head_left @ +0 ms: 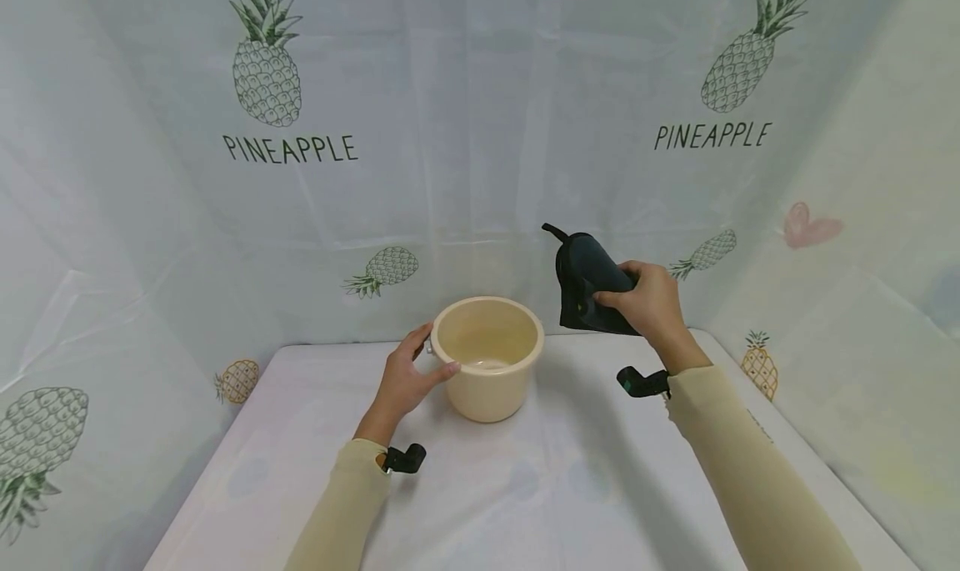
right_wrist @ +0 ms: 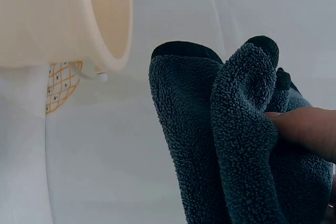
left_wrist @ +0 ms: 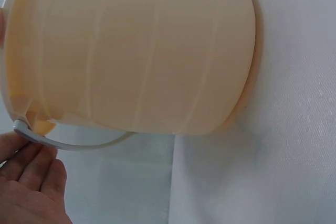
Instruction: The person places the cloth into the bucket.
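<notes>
A cream plastic bucket (head_left: 491,396) stands upright on the table, its inside visible and holding nothing. My left hand (head_left: 405,383) grips its left side at the rim, thumb over the front edge and fingers round the outside by the handle joint. In the left wrist view, the pale wire-like handle (left_wrist: 79,145) hangs along the bucket's wall, close to the fingers (left_wrist: 37,169). Up and right of the bucket, my right hand (head_left: 648,300) holds a folded dark blue-grey terry towel (head_left: 592,262) in the air, thumb pressed on its near face. Black edging and a hanging loop show on the towel.
A white cloth covers the table (head_left: 480,504). Pineapple-printed sheets (head_left: 480,137) hang as walls at the back and both sides, close behind the bucket. Each wrist wears a small black camera mount (head_left: 643,383).
</notes>
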Tool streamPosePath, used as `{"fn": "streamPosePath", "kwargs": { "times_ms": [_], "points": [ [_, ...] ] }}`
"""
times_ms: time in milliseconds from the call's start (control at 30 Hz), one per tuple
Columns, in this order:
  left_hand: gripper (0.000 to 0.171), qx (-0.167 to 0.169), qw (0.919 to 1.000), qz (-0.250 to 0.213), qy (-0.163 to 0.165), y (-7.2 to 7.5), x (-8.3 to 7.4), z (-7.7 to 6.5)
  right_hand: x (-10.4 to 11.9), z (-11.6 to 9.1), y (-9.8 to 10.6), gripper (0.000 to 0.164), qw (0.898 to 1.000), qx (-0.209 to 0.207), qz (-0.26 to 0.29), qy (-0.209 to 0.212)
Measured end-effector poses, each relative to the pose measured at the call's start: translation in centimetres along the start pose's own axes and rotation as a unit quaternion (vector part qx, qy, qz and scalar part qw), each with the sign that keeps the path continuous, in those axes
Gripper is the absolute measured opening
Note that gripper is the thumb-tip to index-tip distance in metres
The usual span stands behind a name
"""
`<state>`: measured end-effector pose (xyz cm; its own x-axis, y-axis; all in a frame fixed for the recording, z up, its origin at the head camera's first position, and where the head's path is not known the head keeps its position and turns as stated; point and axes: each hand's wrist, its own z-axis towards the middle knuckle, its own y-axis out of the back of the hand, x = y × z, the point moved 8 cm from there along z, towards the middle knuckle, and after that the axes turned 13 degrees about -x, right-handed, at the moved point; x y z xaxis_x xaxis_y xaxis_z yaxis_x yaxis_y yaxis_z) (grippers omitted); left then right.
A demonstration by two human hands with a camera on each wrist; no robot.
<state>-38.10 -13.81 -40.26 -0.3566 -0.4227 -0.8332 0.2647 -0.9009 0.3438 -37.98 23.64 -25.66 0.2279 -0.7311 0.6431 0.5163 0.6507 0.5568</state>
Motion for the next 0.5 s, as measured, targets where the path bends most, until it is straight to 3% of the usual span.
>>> {"fn": "streamPosePath", "kwargs": {
  "times_ms": [500],
  "points": [
    [0.093,0.001,1.0000,-0.004,0.000,0.1,-0.2,0.0,1.3,-0.4,-1.9,0.050,0.999,0.010,0.038,-0.019]
  ]
}}
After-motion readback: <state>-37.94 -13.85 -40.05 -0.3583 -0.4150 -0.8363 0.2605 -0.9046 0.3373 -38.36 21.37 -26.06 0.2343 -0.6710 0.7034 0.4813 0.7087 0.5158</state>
